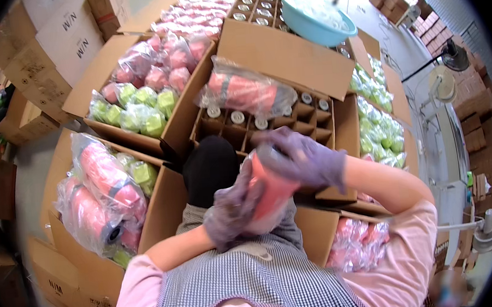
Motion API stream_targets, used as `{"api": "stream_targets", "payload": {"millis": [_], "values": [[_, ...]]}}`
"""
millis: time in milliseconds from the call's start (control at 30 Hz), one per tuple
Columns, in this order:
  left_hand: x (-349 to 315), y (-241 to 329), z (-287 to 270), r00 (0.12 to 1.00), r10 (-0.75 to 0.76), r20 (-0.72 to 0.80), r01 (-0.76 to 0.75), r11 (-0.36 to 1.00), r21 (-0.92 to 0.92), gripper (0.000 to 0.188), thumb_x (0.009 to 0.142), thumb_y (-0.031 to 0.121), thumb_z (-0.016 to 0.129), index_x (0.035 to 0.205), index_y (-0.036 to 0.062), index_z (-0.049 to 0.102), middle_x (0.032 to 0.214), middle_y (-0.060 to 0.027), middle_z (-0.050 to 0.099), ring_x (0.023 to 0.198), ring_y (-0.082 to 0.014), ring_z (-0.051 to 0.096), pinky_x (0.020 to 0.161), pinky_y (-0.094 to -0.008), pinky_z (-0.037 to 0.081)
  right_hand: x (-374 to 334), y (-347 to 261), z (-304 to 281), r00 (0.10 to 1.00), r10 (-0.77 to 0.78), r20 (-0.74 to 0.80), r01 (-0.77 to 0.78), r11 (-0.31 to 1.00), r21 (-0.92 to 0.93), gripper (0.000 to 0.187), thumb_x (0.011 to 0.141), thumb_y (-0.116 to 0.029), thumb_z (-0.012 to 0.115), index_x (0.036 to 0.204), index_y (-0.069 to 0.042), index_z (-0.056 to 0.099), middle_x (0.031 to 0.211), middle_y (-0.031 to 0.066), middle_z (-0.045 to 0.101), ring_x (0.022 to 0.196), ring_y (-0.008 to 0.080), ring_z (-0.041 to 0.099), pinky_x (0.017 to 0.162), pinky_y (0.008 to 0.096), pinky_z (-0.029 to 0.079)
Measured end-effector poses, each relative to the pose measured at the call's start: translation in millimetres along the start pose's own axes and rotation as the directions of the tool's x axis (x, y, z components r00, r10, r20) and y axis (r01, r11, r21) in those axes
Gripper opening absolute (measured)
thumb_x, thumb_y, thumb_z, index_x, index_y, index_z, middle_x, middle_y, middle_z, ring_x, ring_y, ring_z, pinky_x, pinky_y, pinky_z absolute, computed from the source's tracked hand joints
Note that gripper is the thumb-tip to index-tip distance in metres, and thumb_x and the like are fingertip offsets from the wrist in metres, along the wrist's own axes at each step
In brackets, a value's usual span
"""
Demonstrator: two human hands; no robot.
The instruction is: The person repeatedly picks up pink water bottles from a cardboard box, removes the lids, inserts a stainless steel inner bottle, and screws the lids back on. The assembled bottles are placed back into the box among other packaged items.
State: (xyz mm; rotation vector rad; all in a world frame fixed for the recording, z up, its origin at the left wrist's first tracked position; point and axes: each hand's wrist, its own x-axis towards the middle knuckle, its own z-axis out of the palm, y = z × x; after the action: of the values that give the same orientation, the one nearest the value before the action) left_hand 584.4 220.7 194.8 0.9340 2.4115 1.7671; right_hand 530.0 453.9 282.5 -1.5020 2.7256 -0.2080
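Left hand [231, 210]: in a thin purple glove, wrapped around the lower end of the pink bottle [269, 189].
Right hand [305, 160]: same glove, closed over the bottle's top.
Pink bottle: smooth cylinder, tilted, held at chest height over the checked apron [257, 281].
Divided carton [267, 125]: corrugated cardboard cells, some filled with capped bottles.
Plastic bag [246, 92]: crinkled clear film around pink bottles, lying across the cells.
Basin [316, 16]: round, teal, glossy.
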Motion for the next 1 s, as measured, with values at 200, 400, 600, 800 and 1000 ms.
{"api": "stream_targets", "payload": {"millis": [200,400,600,800,1000], "values": [[13,19,-36,0.948,-0.277,0.159,0.304,0.629,-0.715,0.049,0.099,0.009,0.057,0.144,-0.0047,0.044,0.138,-0.0284,0.055,0.106,-0.0346,0.070,0.084,-0.0334,0.060,18,-21,-60,0.999,-0.031,0.026,0.027,0.990,0.137,0.081,0.083,-0.051,0.068,0.148,-0.013,0.042,0.142,0.0273,0.045,0.130,0.0466,0.045,0.106,0.0528,0.041],[4,-2,3,0.994,-0.085,-0.073,0.082,0.995,-0.049,0.048,0.101,0.008,0.055,0.144,-0.0094,0.042,0.113,-0.0205,0.071,0.102,-0.0208,0.071,0.088,-0.0317,0.057,29,-14,-20,0.849,0.467,0.246,-0.519,0.824,0.226,0.079,0.079,-0.053,0.071,0.145,-0.016,0.048,0.139,0.0264,0.047,0.127,0.0464,0.047,0.106,0.0555,0.040],[4,1,-31,0.994,0.043,0.098,-0.017,0.967,-0.254,0.051,0.103,0.016,0.051,0.148,-0.0045,0.037,0.131,-0.0211,0.063,0.113,-0.0256,0.067,0.086,-0.0335,0.060,17,2,-18,0.998,-0.004,-0.062,0.029,0.912,0.409,0.064,0.085,-0.049,0.067,0.140,-0.020,0.052,0.137,0.0263,0.049,0.125,0.0469,0.049,0.106,0.0551,0.042],[-15,4,-25,0.975,0.219,-0.031,-0.201,0.936,0.287,0.053,0.095,0.012,0.064,0.142,-0.0054,0.044,0.136,-0.0249,0.057,0.114,-0.0334,0.067,0.091,-0.0365,0.058,36,-38,-26,0.915,0.377,0.144,-0.403,0.832,0.382,0.058,0.088,-0.042,0.064,0.137,-0.013,0.051,0.124,0.0264,0.051,0.116,0.0447,0.052,0.105,0.0520,0.042],[5,1,-34,0.950,-0.297,0.095,0.286,0.713,-0.640,0.045,0.102,0.010,0.054,0.145,-0.0041,0.047,0.133,-0.0133,0.063,0.122,-0.0165,0.058,0.101,-0.0316,0.049,32,-3,-52,0.991,0.088,0.098,-0.125,0.854,0.506,0.035,0.093,-0.028,0.062,0.125,-0.014,0.063,0.135,0.0196,0.052,0.119,0.0379,0.055,0.101,0.0462,0.047]]}}
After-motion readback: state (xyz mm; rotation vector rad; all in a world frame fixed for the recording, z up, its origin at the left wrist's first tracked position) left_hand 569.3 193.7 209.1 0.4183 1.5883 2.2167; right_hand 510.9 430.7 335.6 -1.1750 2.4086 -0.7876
